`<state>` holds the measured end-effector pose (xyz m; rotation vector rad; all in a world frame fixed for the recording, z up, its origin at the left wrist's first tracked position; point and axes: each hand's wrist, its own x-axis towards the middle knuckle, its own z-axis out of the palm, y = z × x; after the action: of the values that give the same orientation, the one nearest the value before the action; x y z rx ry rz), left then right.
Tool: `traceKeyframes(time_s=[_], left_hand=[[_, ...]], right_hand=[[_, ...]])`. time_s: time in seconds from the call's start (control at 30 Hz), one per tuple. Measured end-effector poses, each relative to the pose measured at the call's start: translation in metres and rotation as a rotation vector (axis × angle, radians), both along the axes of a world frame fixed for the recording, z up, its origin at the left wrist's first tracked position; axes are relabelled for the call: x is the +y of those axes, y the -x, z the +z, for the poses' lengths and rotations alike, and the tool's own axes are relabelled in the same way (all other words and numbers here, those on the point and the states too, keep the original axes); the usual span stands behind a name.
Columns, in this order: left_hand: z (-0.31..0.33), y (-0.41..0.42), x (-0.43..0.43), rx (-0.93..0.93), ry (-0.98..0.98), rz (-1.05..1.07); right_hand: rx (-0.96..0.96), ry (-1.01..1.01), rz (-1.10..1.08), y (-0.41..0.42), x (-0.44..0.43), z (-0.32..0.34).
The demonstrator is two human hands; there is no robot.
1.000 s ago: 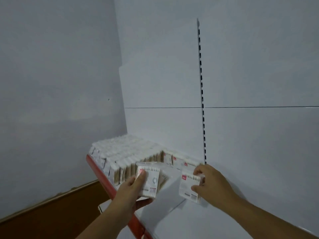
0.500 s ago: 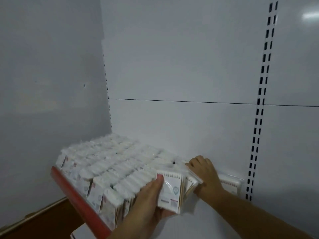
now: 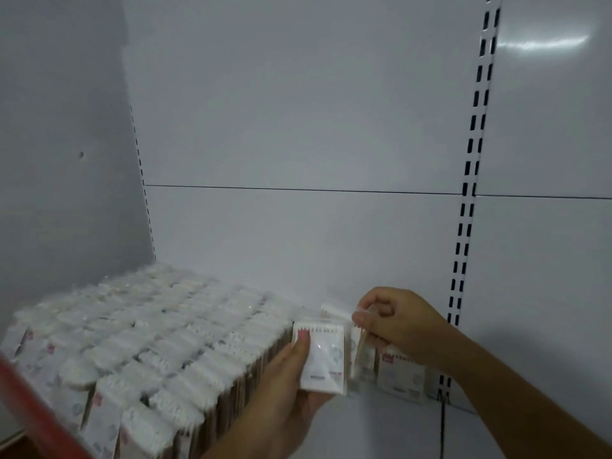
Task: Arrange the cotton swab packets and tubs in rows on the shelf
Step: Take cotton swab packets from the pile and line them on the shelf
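Right hand [image 3: 394, 321] lifted, now pinching packet [image 3: 358, 351] top.

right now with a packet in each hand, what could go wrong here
The right hand pinches the clear packet only by its top edge, so it may slip or swing. The left hand holds the white packet beside the packed rows; pushing it in could tip the end ones. The loose packets under the right wrist might get knocked.
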<state>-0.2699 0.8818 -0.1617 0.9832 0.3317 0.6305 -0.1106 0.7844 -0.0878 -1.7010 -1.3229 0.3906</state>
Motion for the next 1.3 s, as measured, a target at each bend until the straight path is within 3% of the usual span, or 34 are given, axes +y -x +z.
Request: traceKeyframes(time_s=[0.07,0.17,0.33,0.47,0.53,0.63,0.73,0.83,0.97,1.1,1.23,1.3], left_hand=[[-0.009,-0.002,0.003,0.024,0.056,0.034],[-0.019,-0.005,0.011,0.042,0.085,0.053],[-0.024,-0.005,0.016,0.051,0.154,0.084],[-0.025,-0.007,0.014,0.072,0.101,0.100],[-0.024,-0.006,0.014,0.070,0.077,0.083],[-0.025,-0.006,0.012,0.064,0.013,0.065],[-0.024,-0.006,0.009,0.048,-0.085,0.042],[-0.025,-0.009,0.004,0.067,-0.172,0.065],[-0.030,-0.012,-0.003,0.148,-0.295,0.127],[-0.030,-0.013,-0.007,0.283,-0.593,0.075],[-0.037,-0.016,-0.013,0.460,-1.064,0.116],[-0.039,-0.018,-0.013,0.473,-1.189,0.163]], right_hand=[[-0.068,-0.032,-0.095,-0.009,-0.005,0.007],[-0.321,-0.082,-0.318,-0.021,-0.009,0.012],[-0.474,-0.030,-0.275,-0.019,-0.004,0.000],[-0.901,0.083,-0.332,-0.005,0.009,-0.031],[-1.006,0.152,-0.381,-0.004,0.011,-0.036],[-0.936,0.058,-0.343,-0.004,0.010,-0.032],[-0.706,-0.110,-0.238,-0.002,0.007,-0.019],[-0.599,0.007,-0.022,0.011,0.006,-0.017],[-0.765,-0.011,-0.005,0.016,0.003,-0.016],[-0.618,-0.140,-0.279,-0.011,-0.028,0.014],[-0.897,0.105,-0.315,-0.015,-0.046,-0.017],[-1.032,0.071,-0.312,-0.015,-0.048,-0.039]])
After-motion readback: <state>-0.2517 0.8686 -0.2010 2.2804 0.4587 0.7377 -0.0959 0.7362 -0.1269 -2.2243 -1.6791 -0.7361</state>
